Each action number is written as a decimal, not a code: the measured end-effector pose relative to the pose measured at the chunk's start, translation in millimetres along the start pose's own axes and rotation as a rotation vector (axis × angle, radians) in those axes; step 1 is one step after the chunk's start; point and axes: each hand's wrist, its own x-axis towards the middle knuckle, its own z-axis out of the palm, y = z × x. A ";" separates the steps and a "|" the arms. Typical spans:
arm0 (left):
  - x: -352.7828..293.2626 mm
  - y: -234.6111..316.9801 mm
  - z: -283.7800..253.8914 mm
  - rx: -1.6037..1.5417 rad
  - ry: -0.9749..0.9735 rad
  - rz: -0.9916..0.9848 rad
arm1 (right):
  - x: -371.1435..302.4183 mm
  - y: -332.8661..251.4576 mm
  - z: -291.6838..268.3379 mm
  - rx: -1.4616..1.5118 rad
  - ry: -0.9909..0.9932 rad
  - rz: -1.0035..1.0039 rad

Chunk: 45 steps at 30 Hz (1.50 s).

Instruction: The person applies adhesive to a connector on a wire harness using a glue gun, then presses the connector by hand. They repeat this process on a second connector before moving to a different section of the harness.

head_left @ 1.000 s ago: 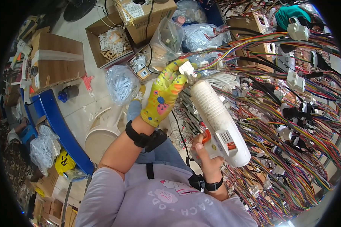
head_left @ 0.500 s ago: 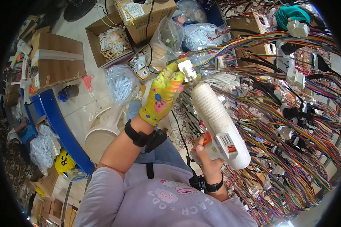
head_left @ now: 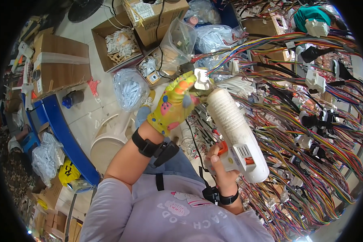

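Note:
My left hand wears a yellow patterned glove and grips a white plastic connector. Several coloured wires run from that connector toward the upper right. My right hand is bare and wraps round the handle of a large white glue gun, fingers by its orange trigger. The gun's nozzle end points up at the connector, close beneath it; whether the tip touches is hidden behind the gloved fingers.
Dense bundles of wire harnesses with white connectors fill the right side. Open cardboard boxes and a bag of white parts stand beyond my left arm. A beige stool, a taped carton and a curved blue edge lie leftward.
The glue gun has shifted slightly right and down. My gloved hand has turned a little, and its fingers have moved around the connector, which stays in nearly the same place.

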 end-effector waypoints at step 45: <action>18.5 12.4 -10.5 -1.043 -0.145 -0.692 | 1.0 8.7 -18.9 0.008 -0.083 0.071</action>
